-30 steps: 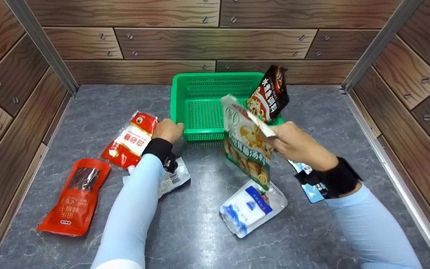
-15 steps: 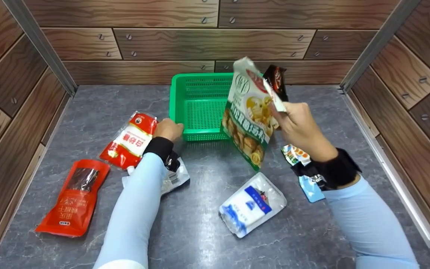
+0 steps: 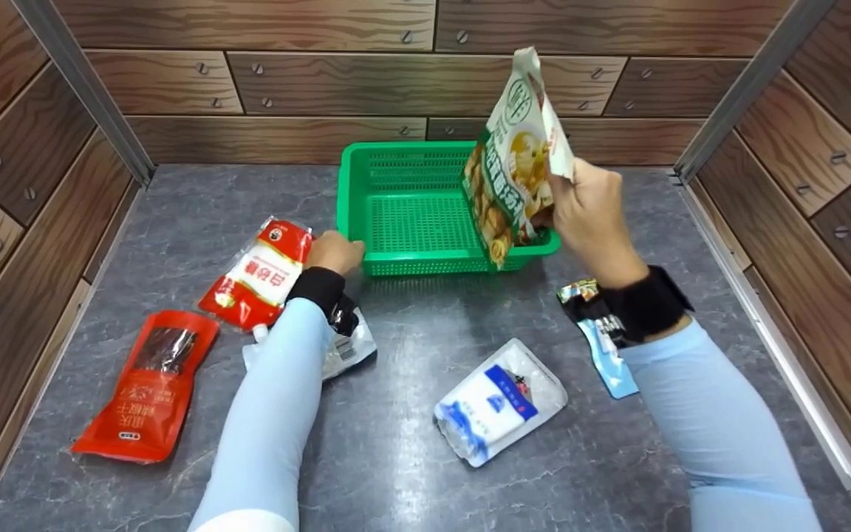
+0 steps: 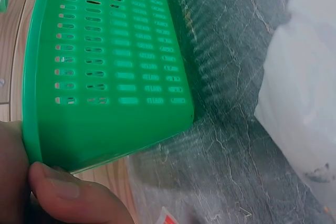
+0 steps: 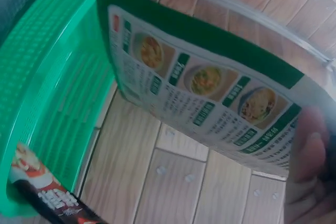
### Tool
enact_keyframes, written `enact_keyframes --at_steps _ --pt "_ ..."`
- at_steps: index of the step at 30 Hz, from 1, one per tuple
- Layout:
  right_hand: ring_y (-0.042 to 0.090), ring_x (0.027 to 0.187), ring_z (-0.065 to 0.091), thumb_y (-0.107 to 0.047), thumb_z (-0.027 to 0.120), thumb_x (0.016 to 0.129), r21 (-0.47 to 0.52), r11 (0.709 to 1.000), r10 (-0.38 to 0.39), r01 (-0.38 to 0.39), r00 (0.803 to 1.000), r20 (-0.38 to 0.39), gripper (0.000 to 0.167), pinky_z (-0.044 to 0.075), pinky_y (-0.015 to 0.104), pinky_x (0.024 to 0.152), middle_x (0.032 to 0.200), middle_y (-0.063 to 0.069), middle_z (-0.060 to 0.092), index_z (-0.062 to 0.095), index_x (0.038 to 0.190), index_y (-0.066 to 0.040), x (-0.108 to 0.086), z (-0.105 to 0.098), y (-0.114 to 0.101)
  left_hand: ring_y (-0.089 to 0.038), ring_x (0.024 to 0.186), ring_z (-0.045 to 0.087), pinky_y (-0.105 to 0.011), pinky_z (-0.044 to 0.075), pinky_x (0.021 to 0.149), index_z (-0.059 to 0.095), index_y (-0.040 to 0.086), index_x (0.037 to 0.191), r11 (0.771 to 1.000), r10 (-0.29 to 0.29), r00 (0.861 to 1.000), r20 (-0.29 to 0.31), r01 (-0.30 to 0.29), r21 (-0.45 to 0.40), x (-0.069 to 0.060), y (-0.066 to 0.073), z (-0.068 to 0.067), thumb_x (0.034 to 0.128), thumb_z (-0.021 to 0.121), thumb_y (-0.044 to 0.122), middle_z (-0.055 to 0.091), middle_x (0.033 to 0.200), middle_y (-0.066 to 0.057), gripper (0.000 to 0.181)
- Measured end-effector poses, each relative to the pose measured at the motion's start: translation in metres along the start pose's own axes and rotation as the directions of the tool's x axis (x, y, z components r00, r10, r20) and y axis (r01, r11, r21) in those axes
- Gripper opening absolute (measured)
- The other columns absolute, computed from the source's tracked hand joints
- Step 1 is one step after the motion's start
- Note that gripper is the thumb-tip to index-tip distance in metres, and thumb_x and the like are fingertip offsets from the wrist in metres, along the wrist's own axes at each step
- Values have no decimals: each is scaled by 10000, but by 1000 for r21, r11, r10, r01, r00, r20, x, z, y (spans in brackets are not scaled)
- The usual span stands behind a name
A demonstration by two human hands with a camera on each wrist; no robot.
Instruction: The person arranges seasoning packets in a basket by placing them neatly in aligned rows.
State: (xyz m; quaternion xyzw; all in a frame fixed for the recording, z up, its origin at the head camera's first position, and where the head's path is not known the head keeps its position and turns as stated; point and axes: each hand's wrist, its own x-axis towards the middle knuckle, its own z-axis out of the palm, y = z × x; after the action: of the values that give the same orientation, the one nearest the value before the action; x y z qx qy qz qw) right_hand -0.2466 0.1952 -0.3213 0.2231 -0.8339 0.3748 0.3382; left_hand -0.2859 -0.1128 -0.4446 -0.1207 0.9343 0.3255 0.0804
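Observation:
My right hand point(image 3: 594, 214) pinches a white-and-green soup seasoning pouch point(image 3: 521, 162) by its edge and holds it upright over the right end of the green basket point(image 3: 425, 264). The pouch's printed back point(image 5: 194, 87) faces the right wrist camera. A dark seasoning packet point(image 5: 50, 195) leans in the basket; the raised pouch mostly hides it in the head view. My left hand point(image 3: 335, 253) grips the basket's near left corner, its thumb point(image 4: 79, 195) against the outer wall. Beside that hand lies a red-and-white sugar bag point(image 3: 263, 277).
A red dried-chili pouch point(image 3: 146, 391) lies at far left. A white spouted pouch point(image 3: 351, 347) is partly under the left forearm. A white-and-blue pouch point(image 3: 499, 403) lies front centre, and a slim blue packet point(image 3: 610, 362) by the right wrist. Wood-patterned walls point(image 3: 425, 85) surround the table.
My right hand has lifted the soup seasoning pouch up and away from me, from above the white-and-blue pouch to over the basket's right end. The left hand stays at the basket corner.

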Motion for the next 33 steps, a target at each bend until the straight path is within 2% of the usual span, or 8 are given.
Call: enact_keyframes --at_steps 3,6,9,12,15,19,27,33 --pt "89 407 396 -193 536 997 -45 997 59 -59 998 -7 457 287 179 369 501 42 482 458 566 -60 6 7 8 -362 1112 565 -450 444 936 572 -66 1248 1000 0 1000 0 0 -5 0 0 1 943 478 355 584 1247 -244 528" --pt "115 429 368 -219 542 994 -87 980 178 -177 984 2 461 267 196 390 512 -2 437 395 564 -140 12 13 18 -364 1119 561 -452 444 938 568 -69 1253 1000 2 1000 4 -2 -7 -1 0 1 947 474 352 579 1254 -247 529" --pt "118 460 384 -217 550 988 -118 949 298 -293 954 24 439 280 205 407 552 9 466 399 583 -145 18 19 27 -368 1130 557 -450 441 947 562 -73 1258 1000 3 1000 2 -3 2 -1 1 2 945 474 357 575 1257 -252 539" --pt "146 496 426 -174 543 988 -154 927 353 -343 934 45 395 305 210 416 613 57 528 438 612 -111 21 22 36 -371 1131 559 -450 441 950 568 -77 1248 1000 4 1000 -6 -4 3 0 1 2 940 478 357 579 1249 -256 540" --pt "191 557 483 -135 531 986 -193 918 364 -346 929 69 302 341 228 449 683 95 581 550 699 -42 22 25 43 -369 1128 562 -450 443 946 576 -72 1241 1000 1 1000 -15 -1 -1 0 1 2 935 486 359 584 1244 -252 536" --pt "262 608 521 -137 539 982 -249 921 331 -300 939 91 247 373 301 512 708 124 594 619 805 16 18 29 56 -368 1126 564 -452 445 940 581 -67 1239 1000 -5 1000 -23 5 -3 1 1 2 936 496 368 589 1239 -248 536" --pt "336 644 540 -131 555 973 -295 923 284 -245 954 99 276 407 424 569 701 158 583 559 743 20 4 38 74 -373 1125 565 -453 444 943 581 -67 1241 1000 -1 1000 -21 1 0 2 -1 3 939 499 377 592 1236 -247 543" --pt "302 615 543 -107 546 966 -308 923 294 -232 940 172 271 410 390 537 691 145 600 552 711 -14 -4 42 79 -380 1115 569 -458 447 934 585 -65 1234 1000 1 1000 -28 -1 0 2 -1 3 936 503 380 596 1227 -250 542"
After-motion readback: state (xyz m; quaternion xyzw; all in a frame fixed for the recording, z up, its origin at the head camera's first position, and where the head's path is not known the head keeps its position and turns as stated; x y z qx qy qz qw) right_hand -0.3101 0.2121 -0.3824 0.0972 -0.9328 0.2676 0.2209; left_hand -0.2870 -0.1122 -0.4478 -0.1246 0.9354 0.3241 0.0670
